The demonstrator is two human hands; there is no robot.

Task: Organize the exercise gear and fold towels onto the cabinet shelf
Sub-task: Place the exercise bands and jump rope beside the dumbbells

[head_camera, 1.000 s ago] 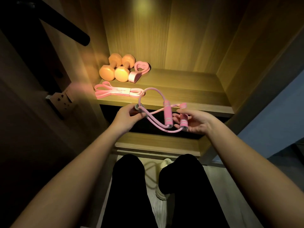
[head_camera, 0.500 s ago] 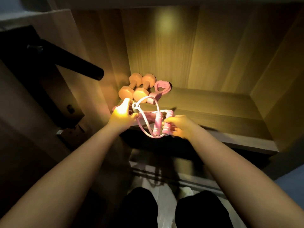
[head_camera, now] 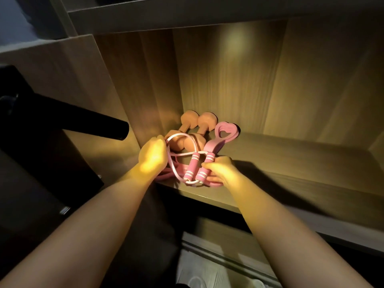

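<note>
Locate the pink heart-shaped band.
Head view: the pink heart-shaped band lies back left on the cabinet shelf, just right of the two orange dumbbells, behind the jump rope handles held by the right hand.

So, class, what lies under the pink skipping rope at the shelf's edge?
A flat pink band shows beneath the skipping rope, on the shelf; the left hand and right hand hide the rest.

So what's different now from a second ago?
Both hands carried the pink resistance tube forward, from the air in front of the cabinet to low over the shelf, just in front of the orange dumbbells. Nothing was let go: the left hand still grips the cord and the right hand grips the two foam handles. The dumbbells and the heart-shaped pink band stayed put.
</note>
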